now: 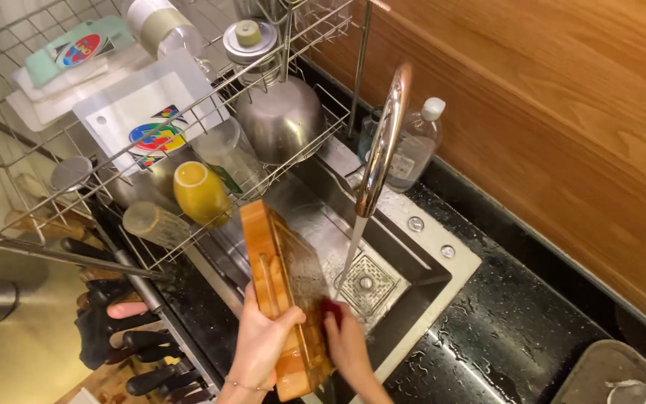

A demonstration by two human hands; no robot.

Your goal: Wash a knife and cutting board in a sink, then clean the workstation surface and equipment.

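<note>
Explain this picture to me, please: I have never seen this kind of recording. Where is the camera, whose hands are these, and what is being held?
There is one picture, from a camera worn on a person's head, looking down at a steel kitchen sink. No machine is involved; both bare hands belong to the wearer. The left hand grips a thick wooden cutting board, held on edge over the basin. The right hand presses a small dark red scrubbing pad against the board's face. Water runs from the curved metal tap onto the square drain grate. A wire dish rack to the left holds a steel pot, a yellow cup and a white plastic board. A clear soap bottle stands behind the tap.
</note>
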